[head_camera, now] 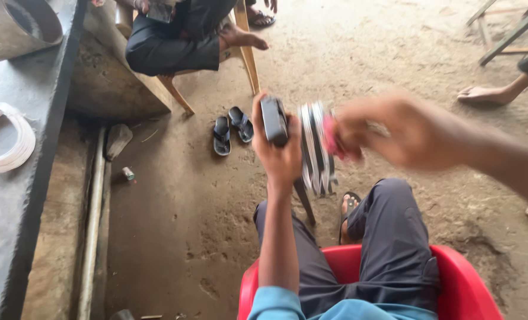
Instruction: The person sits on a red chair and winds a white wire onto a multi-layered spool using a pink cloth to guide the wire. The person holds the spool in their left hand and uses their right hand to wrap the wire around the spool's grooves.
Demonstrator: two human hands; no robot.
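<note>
Both hands work in front of the knees: the left hand clamps a dark block upright to steady it, while the blurred right hand pinches something pink against striped bands.

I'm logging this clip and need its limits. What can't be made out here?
Head view:
- Right hand: motion-blurred; its grip and the pink thing under its fingers are unclear.
- Striped bundle: blurred, kind unclear.
- Left hand: holds a dark block, face hidden.
- Seated person: cut off by the top edge.
</note>
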